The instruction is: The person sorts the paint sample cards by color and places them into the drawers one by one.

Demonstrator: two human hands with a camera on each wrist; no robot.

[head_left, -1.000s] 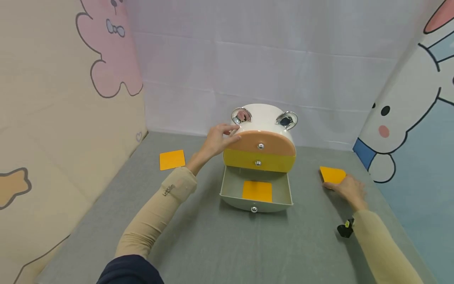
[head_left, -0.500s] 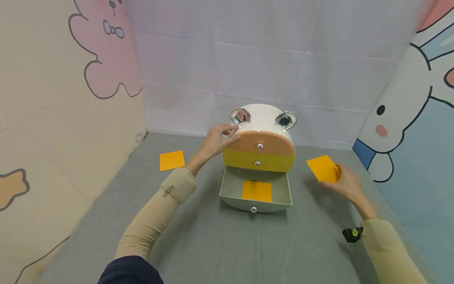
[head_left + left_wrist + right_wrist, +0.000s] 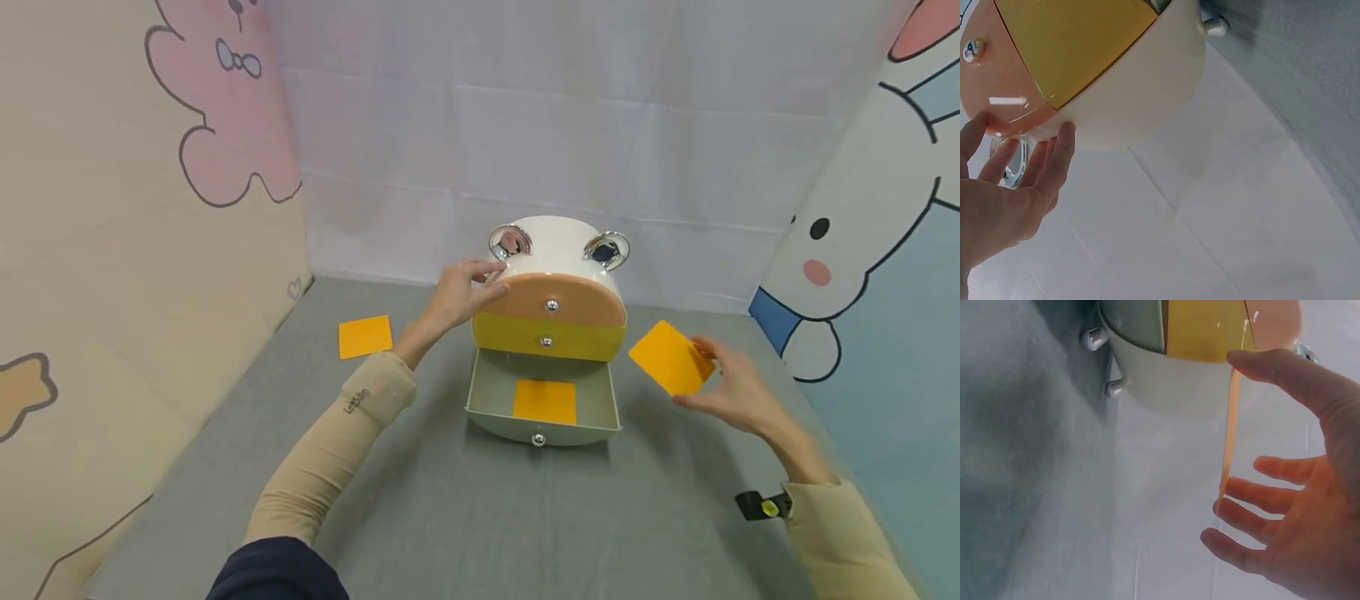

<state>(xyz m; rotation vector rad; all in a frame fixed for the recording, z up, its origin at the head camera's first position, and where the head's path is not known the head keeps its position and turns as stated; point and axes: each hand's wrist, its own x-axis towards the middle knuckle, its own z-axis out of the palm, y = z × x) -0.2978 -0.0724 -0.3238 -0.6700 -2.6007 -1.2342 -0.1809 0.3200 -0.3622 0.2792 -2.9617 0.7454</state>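
Note:
A small drawer cabinet [image 3: 558, 242] with a white body and silver ears stands on the grey table. My left hand [image 3: 459, 298] rests its fingers on the upper left side, the thumb at the edge of the peach top drawer [image 3: 517, 302]. The green bottom drawer [image 3: 491, 432] is pulled out, and an orange square card [image 3: 546, 402] lies in it. To the right, my right hand [image 3: 738, 392] holds another orange card [image 3: 670, 358] by its edges, tilted above the table. In the right wrist view that card shows edge-on between thumb and fingers [image 3: 1241, 515].
A third orange card [image 3: 364, 337] lies flat on the table [image 3: 570, 525] at the left. The yellow middle drawer [image 3: 510, 335] is closed. A white cloth [image 3: 375, 225] hangs behind, with cartoon-printed panels at both sides.
My right hand has lifted its orange card off the table and brought it left and turned it, closer to the cabinet. The left hand has stayed on the cabinet.

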